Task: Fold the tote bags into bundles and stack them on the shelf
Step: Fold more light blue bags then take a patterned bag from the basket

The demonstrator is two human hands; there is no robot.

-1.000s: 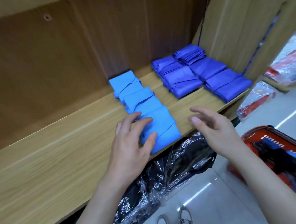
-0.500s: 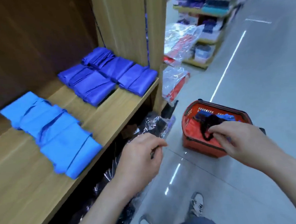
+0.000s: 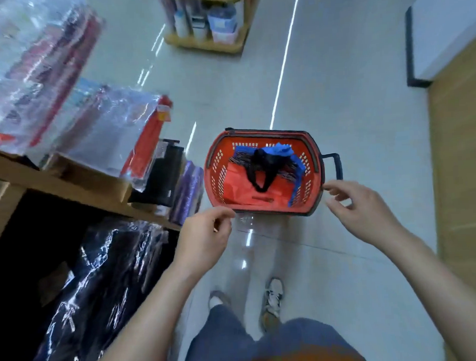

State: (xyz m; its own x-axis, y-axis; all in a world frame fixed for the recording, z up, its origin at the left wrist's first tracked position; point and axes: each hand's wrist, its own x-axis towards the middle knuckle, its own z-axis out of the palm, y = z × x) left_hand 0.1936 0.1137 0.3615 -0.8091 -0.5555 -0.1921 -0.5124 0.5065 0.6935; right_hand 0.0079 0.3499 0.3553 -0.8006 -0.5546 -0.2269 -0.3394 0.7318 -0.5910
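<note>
Shelf (image 3: 74,178): pale wood, glossy plastic-wrapped packs (image 3: 105,137).
Left hand (image 3: 204,237): fingers loosely curled, empty, near the basket rim.
Basket (image 3: 217,167): one, red perforated plastic, on the floor (image 3: 337,92); limp blue and black tote bags (image 3: 283,149) inside.
Right hand (image 3: 365,215): fingers loose, empty, beside the rim.
Change: I've lost the folded bundles from view.

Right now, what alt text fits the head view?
A red shopping basket on a shop floor holds loose blue, black and red tote bags; the person's left hand and right hand, both empty, hover by its near edge. Plastic-wrapped goods fill a wooden shelf at left.
</note>
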